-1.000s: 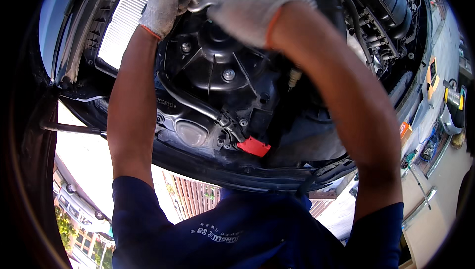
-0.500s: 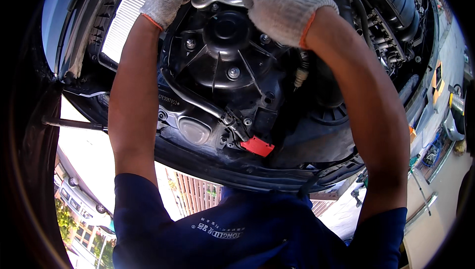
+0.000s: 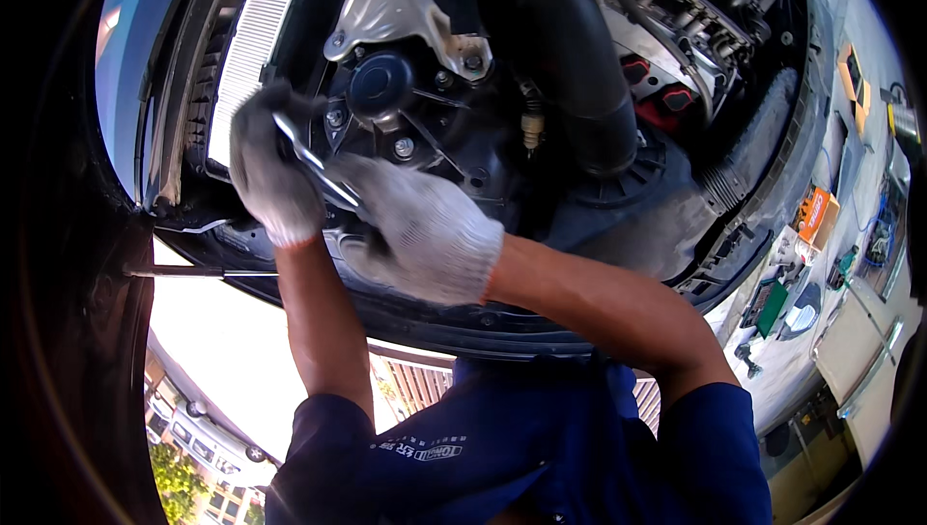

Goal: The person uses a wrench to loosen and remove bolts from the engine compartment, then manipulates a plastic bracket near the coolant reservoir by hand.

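Both hands wear whitish knit gloves. My left hand (image 3: 275, 172), blurred, is closed on a chrome wrench-like tool (image 3: 314, 163) held diagonally over the engine bay's left part. My right hand (image 3: 415, 230) closes on the tool's lower end; its fingertips are partly hidden. Just beyond them is a black round strut-mount housing (image 3: 377, 85) with bolts around it. A silver metal bracket (image 3: 386, 3) lies above that housing, and a white pleated filter (image 3: 251, 56) sits at the left, partly behind my left hand.
A thick black intake hose (image 3: 579, 61) crosses the bay's middle right. A prop rod (image 3: 193, 272) spans the left edge. Beyond the bay's curved rim (image 3: 734, 264), an orange box (image 3: 813, 216), a green case (image 3: 771, 309) and other tools lie on the ground. A white parked van (image 3: 198, 438) is at lower left.
Both hands and the tool have moved from the bracket at the top down and toward the camera's lower left, uncovering the bracket. The view has shifted, showing more of the engine's right side.
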`<action>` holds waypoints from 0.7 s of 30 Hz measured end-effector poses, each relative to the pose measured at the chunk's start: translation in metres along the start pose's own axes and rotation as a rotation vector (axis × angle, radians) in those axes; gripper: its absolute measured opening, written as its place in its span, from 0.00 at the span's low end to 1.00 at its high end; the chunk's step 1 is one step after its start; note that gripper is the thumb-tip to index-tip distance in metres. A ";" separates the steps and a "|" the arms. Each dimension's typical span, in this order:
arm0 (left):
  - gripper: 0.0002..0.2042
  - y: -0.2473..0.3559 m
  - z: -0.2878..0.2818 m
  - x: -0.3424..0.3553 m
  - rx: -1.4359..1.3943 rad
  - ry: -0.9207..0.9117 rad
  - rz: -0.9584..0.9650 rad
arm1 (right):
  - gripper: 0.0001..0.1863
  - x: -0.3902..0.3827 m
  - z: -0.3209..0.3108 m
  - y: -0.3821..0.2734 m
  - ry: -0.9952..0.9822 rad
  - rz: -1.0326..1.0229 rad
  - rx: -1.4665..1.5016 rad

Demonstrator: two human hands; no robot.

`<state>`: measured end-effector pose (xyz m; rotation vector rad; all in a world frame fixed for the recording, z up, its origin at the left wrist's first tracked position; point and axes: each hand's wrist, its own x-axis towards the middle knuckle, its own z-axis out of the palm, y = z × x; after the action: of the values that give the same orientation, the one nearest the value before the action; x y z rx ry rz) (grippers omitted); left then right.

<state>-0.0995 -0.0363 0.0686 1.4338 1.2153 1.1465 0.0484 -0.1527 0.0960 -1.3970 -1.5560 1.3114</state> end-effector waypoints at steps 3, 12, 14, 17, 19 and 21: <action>0.14 0.037 0.009 -0.091 0.078 -0.228 0.015 | 0.29 -0.076 -0.004 0.014 0.008 0.171 0.064; 0.14 0.120 0.044 -0.252 0.099 -0.836 0.240 | 0.18 -0.301 -0.022 -0.013 0.189 0.549 0.119; 0.13 0.121 0.048 -0.273 0.136 -0.847 0.188 | 0.16 -0.360 -0.008 -0.006 0.404 0.571 0.134; 0.12 0.121 0.054 -0.312 0.083 -0.823 0.054 | 0.16 -0.458 0.028 0.028 0.760 0.728 0.116; 0.12 0.109 0.069 -0.337 0.078 -0.886 0.007 | 0.17 -0.539 0.058 0.059 1.012 0.957 0.058; 0.11 0.104 0.079 -0.361 0.111 -0.948 -0.019 | 0.19 -0.616 0.094 0.086 1.178 1.221 0.097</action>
<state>-0.0364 -0.4112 0.1244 1.7322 0.6042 0.2709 0.1171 -0.7773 0.0757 -2.4682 0.2384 0.6887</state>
